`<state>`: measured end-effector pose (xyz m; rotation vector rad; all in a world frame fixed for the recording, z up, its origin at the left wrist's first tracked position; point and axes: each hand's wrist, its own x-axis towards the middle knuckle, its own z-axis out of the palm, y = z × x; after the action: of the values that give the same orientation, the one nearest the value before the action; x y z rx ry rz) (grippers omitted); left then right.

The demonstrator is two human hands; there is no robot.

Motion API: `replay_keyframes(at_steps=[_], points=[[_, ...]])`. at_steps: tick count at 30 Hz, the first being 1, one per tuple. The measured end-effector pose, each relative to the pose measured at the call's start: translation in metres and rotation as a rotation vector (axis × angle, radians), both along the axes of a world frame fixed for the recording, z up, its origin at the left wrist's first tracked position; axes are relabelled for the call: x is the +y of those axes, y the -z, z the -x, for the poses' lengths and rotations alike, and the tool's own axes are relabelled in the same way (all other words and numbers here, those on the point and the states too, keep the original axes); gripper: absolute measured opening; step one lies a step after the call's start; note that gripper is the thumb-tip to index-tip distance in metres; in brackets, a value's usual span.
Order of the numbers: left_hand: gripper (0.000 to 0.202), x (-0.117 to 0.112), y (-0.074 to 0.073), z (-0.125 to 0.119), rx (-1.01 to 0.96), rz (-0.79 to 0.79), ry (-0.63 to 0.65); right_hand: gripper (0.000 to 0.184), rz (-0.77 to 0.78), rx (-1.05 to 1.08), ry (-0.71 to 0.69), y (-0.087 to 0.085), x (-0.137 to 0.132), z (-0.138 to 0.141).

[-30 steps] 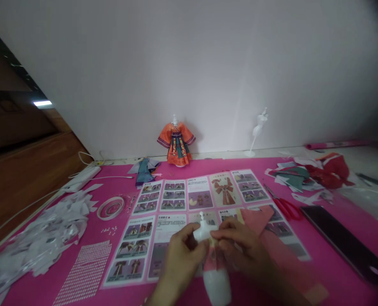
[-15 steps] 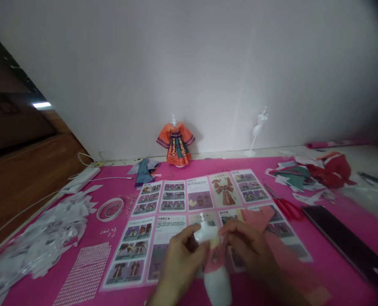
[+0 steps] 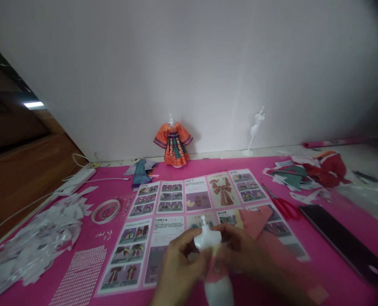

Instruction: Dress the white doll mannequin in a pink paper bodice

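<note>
A small white dress form (image 3: 207,239) stands low in the middle of the view, close to me. Pink fabric (image 3: 215,274) with a pale yellow upper edge wraps round its chest and waist. My left hand (image 3: 185,255) grips the form from the left, thumb across its front. From the right, my right hand (image 3: 238,250) has its fingers closed on the fabric at the chest; the fingertips are partly blurred. Beneath both hands lies a printed instruction sheet (image 3: 168,238). Larger pieces of pink fabric (image 3: 255,221) rest on its right side.
At the back stand a doll form in an orange robe (image 3: 175,146) and a bare white form (image 3: 257,127). Right: red scissors (image 3: 284,207), a dark phone-like slab (image 3: 342,242), fabric scraps (image 3: 325,172). Left: tape roll (image 3: 106,211), bead sheet (image 3: 80,276), plastic scraps (image 3: 45,242), power strip (image 3: 77,180).
My right hand has moved in from beside the form onto the fabric at its chest. My left hand keeps its grip. The whole view has shifted slightly.
</note>
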<state>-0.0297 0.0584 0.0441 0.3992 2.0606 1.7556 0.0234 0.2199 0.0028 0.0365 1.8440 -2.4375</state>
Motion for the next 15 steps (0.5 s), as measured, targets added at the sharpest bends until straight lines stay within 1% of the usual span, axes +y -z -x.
replay_keyframes(at_steps=[3,7,11,13,15], points=[[0.028,-0.001,-0.001,-0.001,0.080,0.000,0.021,0.031,0.062,-0.041,0.002,-0.005,0.000,-0.002],[0.026,-0.002,-0.003,0.000,0.099,-0.012,0.044,0.028,0.105,-0.067,0.010,-0.007,0.001,0.000],[0.023,-0.003,0.000,0.000,0.132,-0.112,0.121,0.033,0.130,-0.065,0.049,-0.007,0.003,0.001],[0.029,-0.004,0.005,0.000,0.138,-0.210,0.180,0.036,0.126,-0.058,0.033,-0.008,0.006,0.000],[0.046,-0.004,0.012,-0.002,0.104,-0.308,0.239,0.036,0.114,-0.041,0.002,-0.009,0.010,-0.001]])
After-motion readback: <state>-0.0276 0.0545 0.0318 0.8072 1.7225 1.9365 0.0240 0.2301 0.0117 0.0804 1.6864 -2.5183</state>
